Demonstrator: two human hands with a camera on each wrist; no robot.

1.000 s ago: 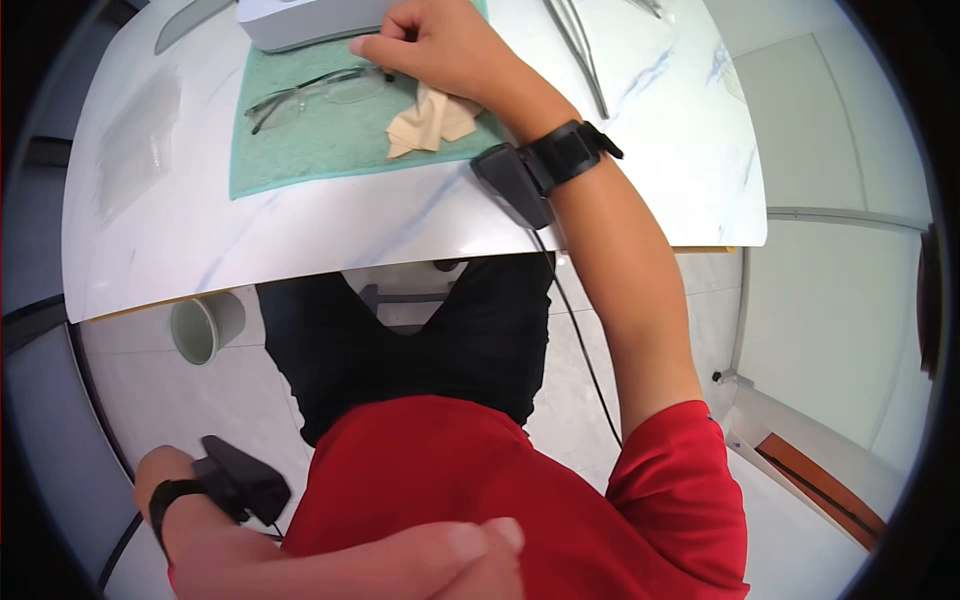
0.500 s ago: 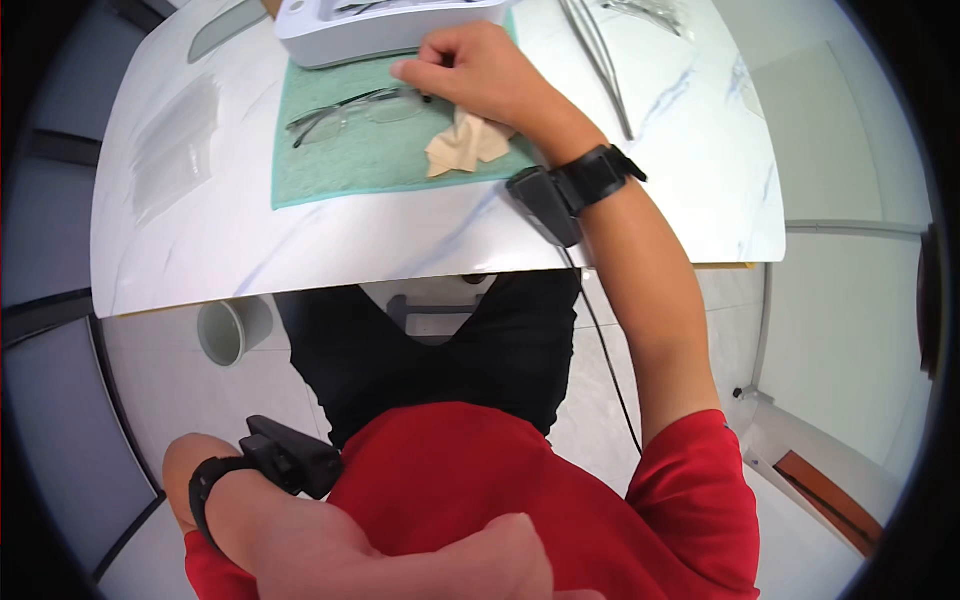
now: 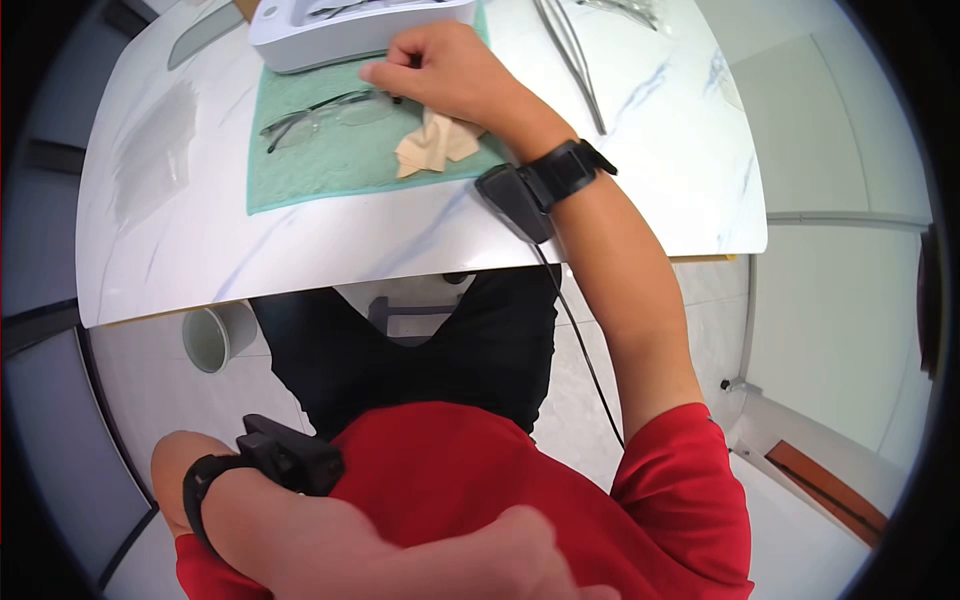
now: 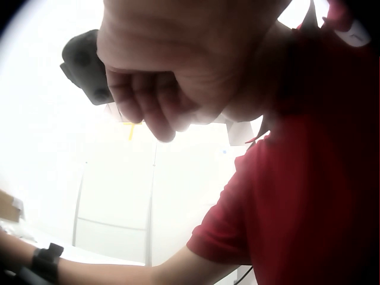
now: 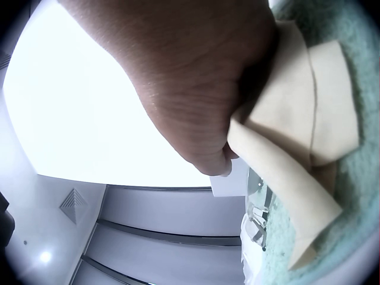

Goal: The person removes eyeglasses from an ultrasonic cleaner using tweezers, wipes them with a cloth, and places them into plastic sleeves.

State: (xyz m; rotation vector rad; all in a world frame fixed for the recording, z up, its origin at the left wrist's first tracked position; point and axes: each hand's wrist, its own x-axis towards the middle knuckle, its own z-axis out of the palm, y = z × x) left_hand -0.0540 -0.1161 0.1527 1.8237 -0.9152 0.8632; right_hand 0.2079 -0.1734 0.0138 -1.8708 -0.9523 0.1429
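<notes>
On the green towel [image 3: 330, 185], my right hand [image 3: 450, 80] is curled, with the thumb near the eyeglasses [image 3: 330, 108]. A beige cleaning cloth [image 3: 436, 145] is bunched into the underside of this hand; in the right wrist view its folds [image 5: 297, 119] spread out from the palm. The eyeglasses lie on the towel with their temples toward the left. My left hand [image 3: 500, 555] is raised in front of the red shirt, close to the head camera. In the left wrist view its fingers [image 4: 157, 113] curl loosely beside a dark device [image 4: 86, 65], with nothing seen in them.
A white box-shaped basin [image 3: 350, 42] with glasses inside stands on the towel's far edge. Clear plastic bags [image 3: 155, 155] lie at left, and a grey cable [image 3: 575, 65] crosses the right side. A bin [image 3: 210, 340] stands on the floor below the table [image 3: 400, 240].
The left forearm has swung inward across the shirt, and that hand has shifted to the right. The right hand, cloth and eyeglasses stay in place while the head view shifts slightly.
</notes>
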